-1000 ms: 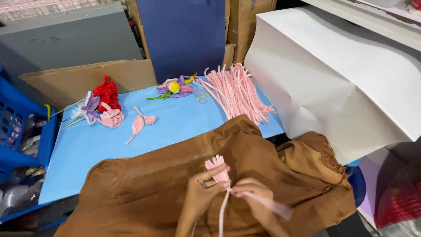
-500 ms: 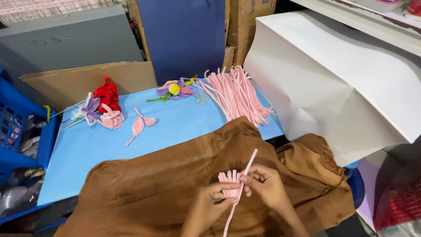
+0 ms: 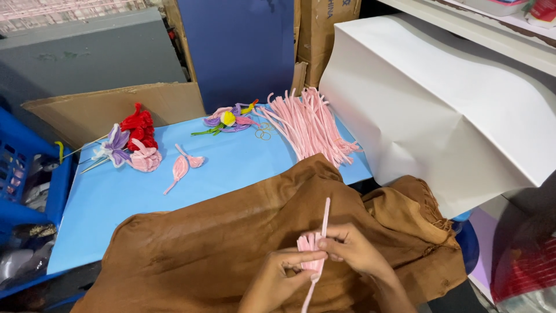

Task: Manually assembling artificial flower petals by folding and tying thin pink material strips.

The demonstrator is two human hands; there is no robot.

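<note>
Your left hand (image 3: pixel 277 279) and your right hand (image 3: pixel 354 253) meet low in the middle of the frame, over the brown cloth (image 3: pixel 231 243) on your lap. Both grips are closed on the same small thing: a pink fuzzy bundle (image 3: pixel 308 250) of folded pipe cleaner loops. Your left fingers pinch it from the lower left side. Your right fingers pinch it from the right side, and they also hold a long pink pipe cleaner (image 3: pixel 325 215). That long one stands almost straight up past your fingers, and its other end hangs down below your hands to the bottom edge of the frame.

The brown cloth covers the near edge of the blue desk (image 3: pixel 133 191). In the middle left of the desk lie two small pink petal shapes (image 3: pixel 182 165). Farther left sit a red fuzzy flower (image 3: pixel 139 124), a purple and white flower (image 3: pixel 114 145) and a pink flower (image 3: pixel 145 159), all close together. At the top middle of the desk lies a flower with a yellow center (image 3: pixel 229 119). Just right of it is a big pile of pink pipe cleaners (image 3: pixel 310 124). A large white sheet (image 3: pixel 440 110) fills the upper right of the frame. A blue crate (image 3: pixel 23 174) stands at the left edge, and a piece of brown cardboard (image 3: pixel 98 107) leans behind the desk.
</note>
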